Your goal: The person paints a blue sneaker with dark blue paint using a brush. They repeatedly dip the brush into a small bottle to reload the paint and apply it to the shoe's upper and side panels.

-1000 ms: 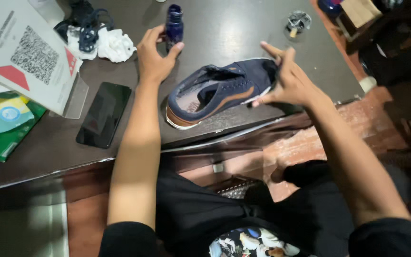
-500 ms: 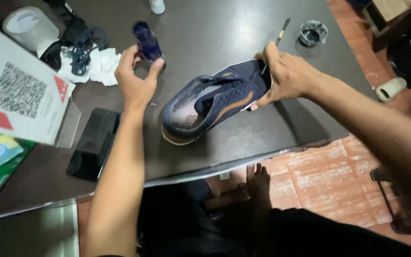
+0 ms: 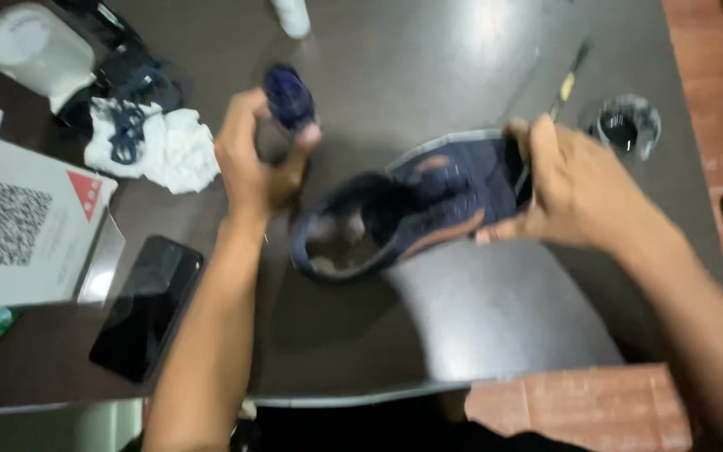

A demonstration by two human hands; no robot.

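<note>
Head view, blurred by motion: the left hand [image 3: 253, 163] is closed around a small dark-blue bottle [image 3: 289, 96], raised above the dark worktop [image 3: 462, 318]. Right hand [image 3: 575, 188] grips the heel of a navy sneaker [image 3: 403, 213], tilted just beside the bottle. Tipped carelessly, the bottle could spill onto the black phone [image 3: 146, 305] nearby.

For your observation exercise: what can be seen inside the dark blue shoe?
The dark blue shoe shows a pale insole at the heel. The toe end is covered by the upper and the right hand.
</note>
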